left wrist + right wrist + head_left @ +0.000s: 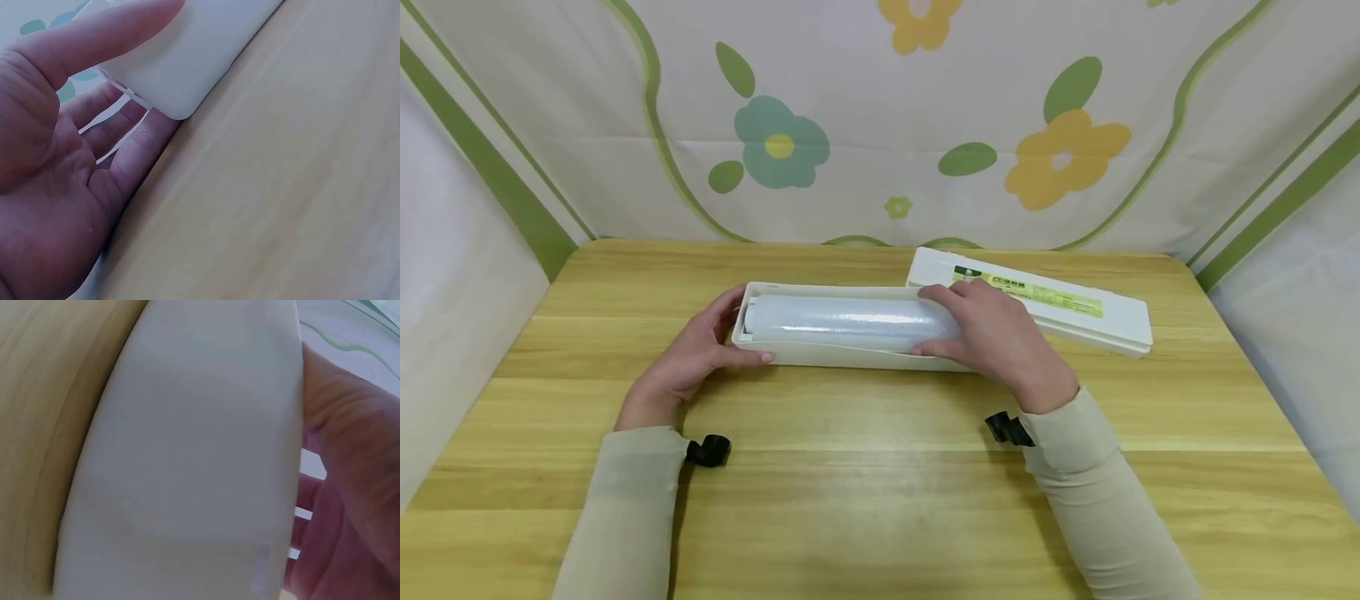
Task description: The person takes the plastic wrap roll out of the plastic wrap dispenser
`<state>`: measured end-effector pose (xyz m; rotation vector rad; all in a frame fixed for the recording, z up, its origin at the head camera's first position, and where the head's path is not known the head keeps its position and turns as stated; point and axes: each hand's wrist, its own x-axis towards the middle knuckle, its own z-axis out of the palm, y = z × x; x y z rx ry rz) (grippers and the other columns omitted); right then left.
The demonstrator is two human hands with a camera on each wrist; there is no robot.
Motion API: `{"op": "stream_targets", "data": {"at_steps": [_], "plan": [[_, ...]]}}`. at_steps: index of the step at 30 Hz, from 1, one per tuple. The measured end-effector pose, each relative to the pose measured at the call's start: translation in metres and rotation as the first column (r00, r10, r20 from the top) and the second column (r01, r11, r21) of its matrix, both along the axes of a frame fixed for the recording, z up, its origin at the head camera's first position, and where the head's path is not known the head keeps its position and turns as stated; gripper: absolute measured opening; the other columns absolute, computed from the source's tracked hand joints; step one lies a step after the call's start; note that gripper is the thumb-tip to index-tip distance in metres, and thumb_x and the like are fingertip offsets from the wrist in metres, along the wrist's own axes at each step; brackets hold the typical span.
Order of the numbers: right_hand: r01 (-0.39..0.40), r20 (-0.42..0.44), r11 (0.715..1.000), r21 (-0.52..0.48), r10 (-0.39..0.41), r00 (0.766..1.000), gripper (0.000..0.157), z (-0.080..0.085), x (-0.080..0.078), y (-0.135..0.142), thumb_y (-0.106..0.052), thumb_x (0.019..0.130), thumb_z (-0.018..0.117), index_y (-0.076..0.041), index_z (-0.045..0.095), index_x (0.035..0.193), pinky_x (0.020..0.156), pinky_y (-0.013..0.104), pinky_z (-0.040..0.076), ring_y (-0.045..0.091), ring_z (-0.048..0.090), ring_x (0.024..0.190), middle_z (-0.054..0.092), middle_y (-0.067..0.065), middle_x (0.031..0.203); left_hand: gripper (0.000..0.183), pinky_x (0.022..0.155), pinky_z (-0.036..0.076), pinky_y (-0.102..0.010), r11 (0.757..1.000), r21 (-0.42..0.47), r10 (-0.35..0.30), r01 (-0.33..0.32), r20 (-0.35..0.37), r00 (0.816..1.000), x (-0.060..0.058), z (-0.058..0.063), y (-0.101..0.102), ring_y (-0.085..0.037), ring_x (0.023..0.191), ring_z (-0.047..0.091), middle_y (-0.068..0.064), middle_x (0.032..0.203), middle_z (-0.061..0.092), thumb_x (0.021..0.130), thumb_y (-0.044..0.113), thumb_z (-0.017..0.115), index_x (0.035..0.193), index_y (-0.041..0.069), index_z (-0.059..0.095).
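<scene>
- While steadying the long off-white plastic box (842, 357) on the yellowish wooden table (865, 517), grip its left end firmly with the left hand (696, 346), clamped there with thumb along the near wall and fingers round the end.
- With the right hand (1000, 337), curved over the right part of the shiny, whitish roll of plastic film (850, 318), hold from both sides: thumb inside the near rim, fingers by the far rim.
- Lying lengthwise inside the box; impossible to tell whether being lifted out or settled in.
- In either case, better to move the roll slowly and level, without scraping the film on the rim.
- Mind the near wall, bowed outward by the thumb; press more lightly there, to avoid bending the plastic.
- Leave the flat white plastic lid (1123, 321) aside, lying slanted behind and to the right.
- On its green-yellow printed label (1060, 298), partly covered by the right hand, read seemingly "PE" followed by Chinese characters; too small for the brand.
</scene>
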<state>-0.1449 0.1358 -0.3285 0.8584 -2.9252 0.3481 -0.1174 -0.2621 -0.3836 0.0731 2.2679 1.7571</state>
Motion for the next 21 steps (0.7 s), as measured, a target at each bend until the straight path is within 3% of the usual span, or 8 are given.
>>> {"op": "stream_targets", "data": {"at_steps": [9,14,21], "plan": [[0.032,0.045,0.999,0.037,-0.034,0.998,0.08,0.0027,-0.0003,-0.0038,-0.06,0.08,0.091,-0.019,0.064,0.144,0.098,0.052,0.055,0.036,0.068,0.109,0.075,0.011,0.121,0.109,0.106,0.044,-0.019,1.0,-0.002,0.009,-0.009,0.006,1.0,0.0,-0.0015,0.0028,-0.024,0.138,0.043,-0.004,0.159,0.043,0.083,0.004,0.092,0.17,0.024,0.029],[0.044,0.039,0.997,0.065,-0.047,0.998,0.077,0.0047,-0.0011,-0.0068,-0.06,0.08,0.091,-0.018,0.067,0.14,0.093,0.053,0.055,0.037,0.069,0.108,0.075,0.011,0.121,0.108,0.107,0.044,-0.019,1.0,-0.009,0.006,-0.006,0.004,1.0,-0.0012,0.0,0.0031,-0.024,0.141,0.042,-0.003,0.161,0.042,0.084,0.005,0.092,0.17,0.024,0.029],[0.078,0.09,0.991,0.107,-0.088,0.992,0.075,0.0056,-0.0013,-0.0101,-0.061,0.083,0.088,-0.023,0.064,0.143,0.095,0.061,0.051,0.039,0.063,0.12,0.071,0.009,0.133,0.108,0.107,0.043,-0.018,1.0,0.0,0.007,-0.007,0.008,1.0,-0.0006,-0.0003,0.0018,-0.023,0.144,0.039,-0.003,0.162,0.041,0.083,0.004,0.092,0.17,0.024,0.029]]}}
